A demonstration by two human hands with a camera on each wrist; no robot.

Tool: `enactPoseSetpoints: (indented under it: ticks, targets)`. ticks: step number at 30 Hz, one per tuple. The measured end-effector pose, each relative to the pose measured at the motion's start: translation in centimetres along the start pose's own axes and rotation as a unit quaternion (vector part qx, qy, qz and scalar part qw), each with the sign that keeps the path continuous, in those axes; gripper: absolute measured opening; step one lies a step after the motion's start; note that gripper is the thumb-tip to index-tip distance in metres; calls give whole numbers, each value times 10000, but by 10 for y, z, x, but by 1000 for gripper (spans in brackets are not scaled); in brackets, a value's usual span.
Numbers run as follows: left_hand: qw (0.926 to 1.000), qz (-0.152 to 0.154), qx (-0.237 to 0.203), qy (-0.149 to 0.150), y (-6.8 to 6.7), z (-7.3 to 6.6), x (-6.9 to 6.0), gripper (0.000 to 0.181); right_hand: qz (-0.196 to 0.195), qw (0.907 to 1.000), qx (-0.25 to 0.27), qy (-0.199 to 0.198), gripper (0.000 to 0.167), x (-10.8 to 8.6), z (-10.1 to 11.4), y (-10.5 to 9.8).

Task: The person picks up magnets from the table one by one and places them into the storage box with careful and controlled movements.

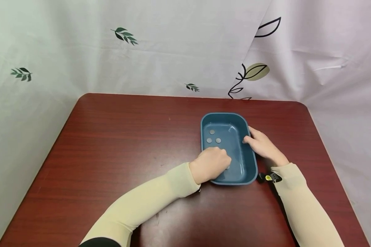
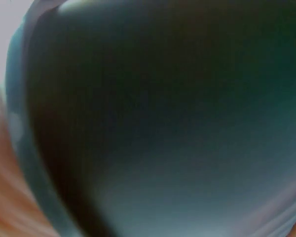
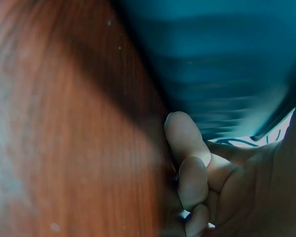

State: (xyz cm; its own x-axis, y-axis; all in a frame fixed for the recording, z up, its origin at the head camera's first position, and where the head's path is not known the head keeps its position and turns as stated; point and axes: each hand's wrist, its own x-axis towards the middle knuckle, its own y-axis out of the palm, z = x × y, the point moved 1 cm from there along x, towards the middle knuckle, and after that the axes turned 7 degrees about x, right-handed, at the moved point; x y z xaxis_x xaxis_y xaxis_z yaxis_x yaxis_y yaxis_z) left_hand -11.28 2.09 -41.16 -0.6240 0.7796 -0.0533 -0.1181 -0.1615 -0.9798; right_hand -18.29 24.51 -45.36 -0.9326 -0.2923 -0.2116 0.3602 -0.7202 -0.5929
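A blue rectangular tray with rounded corners sits on the table. Several grey coins lie on its bottom. My left hand reaches inside over the near left rim, knuckles up and fingers curled down. Something small and pale, perhaps a coin, shows beside its fingers; whether they hold it is hidden. With the thumb over the right rim and the fingers outside, my right hand holds the tray. Fingers of that hand lie along the outer wall in the right wrist view. Dark, blurred tray wall fills the left wrist view.
The reddish-brown wooden table extends to the left and in front of the tray. White cloth with leaf prints hangs behind the table's far edge. A dark wrist strap shows at the right sleeve.
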Motion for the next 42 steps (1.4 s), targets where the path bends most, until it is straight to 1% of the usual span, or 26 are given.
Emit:
enactPoseSetpoints:
  ticks: [8, 18, 24, 28, 31, 34, 40, 42]
  targets:
    - [9999, -32, 95, -47, 0, -1, 2, 18, -51, 9999, 5, -120, 56, 0, -2, -1]
    - [9995, 154, 122, -237, 1, -1, -1, 20, 2, 10000, 40, 13, 55, 2, 0, 2]
    - [9994, 164, 230, -216, 0, 1, -2, 20, -23, 10000, 51, 11, 55, 1, 0, 3]
    - [9988, 22, 458, -189, 0, 2, -4, 19, -62, 10000, 46, 12, 54, -1, 0, 3]
    - [9983, -115, 544, -145, -2, 5, -5, 18, -85, 10000, 28, 6, 55, -1, 1, 3]
    - [9983, -280, 501, -68, -3, 9, -7, 17, -110, 9999, 25, 17, 56, -1, 1, 3]
    - [9981, -437, 385, 190, -3, 17, -11, 15, -74, 10000, 38, 32, 57, 0, 1, 4]
    - [9975, -540, 366, 257, -3, 19, -12, 12, -87, 9999, 41, 29, 57, -1, 1, 4]
